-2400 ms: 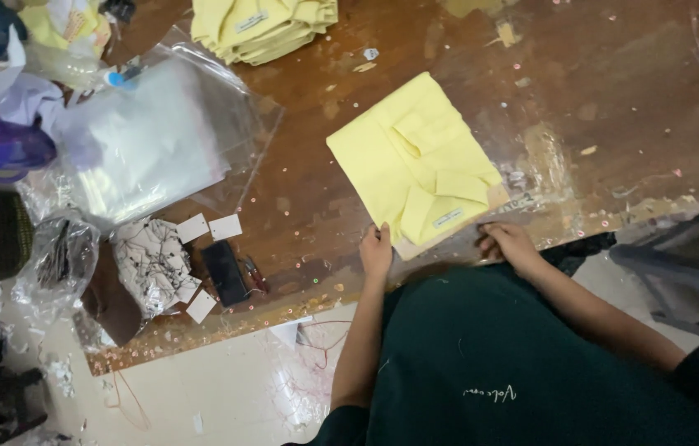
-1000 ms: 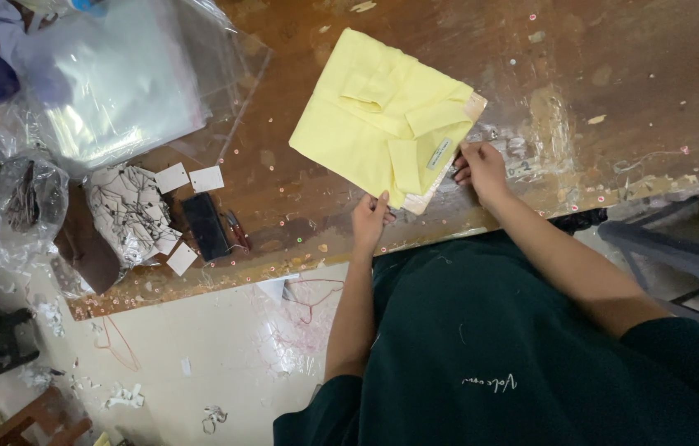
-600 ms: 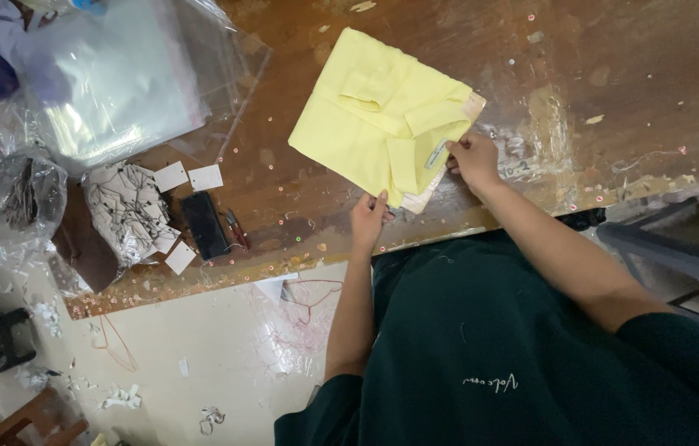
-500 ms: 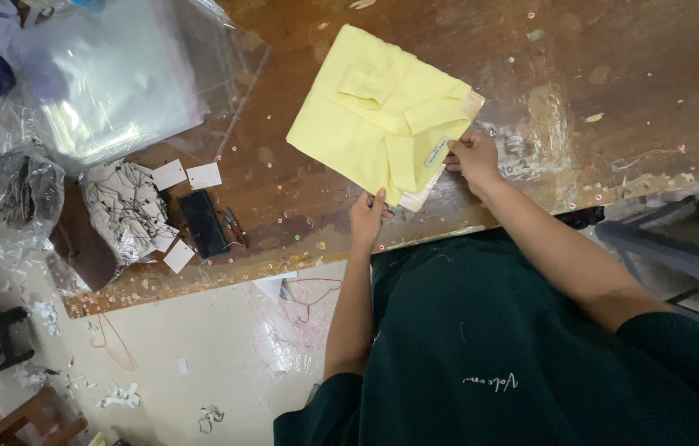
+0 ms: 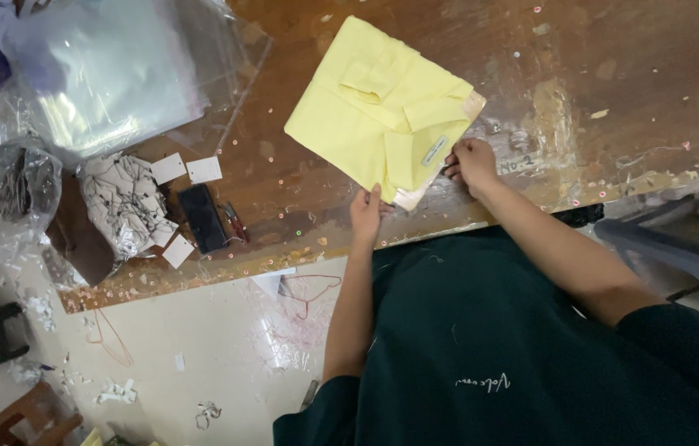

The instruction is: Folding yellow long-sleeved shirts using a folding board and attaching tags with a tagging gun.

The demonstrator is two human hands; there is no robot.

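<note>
— The folded yellow garment [image 5: 374, 116] looks like soft matt cloth.
— The table [image 5: 614, 58] is worn, scuffed brown wood; the clear bags [image 5: 118, 74] at its left edge are glossy plastic.

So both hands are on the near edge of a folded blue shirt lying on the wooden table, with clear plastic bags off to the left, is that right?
Not quite: the folded shirt is pale yellow, not blue, as the head view shows. The rest holds: the left hand and right hand are at its near edge, it lies on the wooden table, and the clear plastic bags lie off to the left.
</note>
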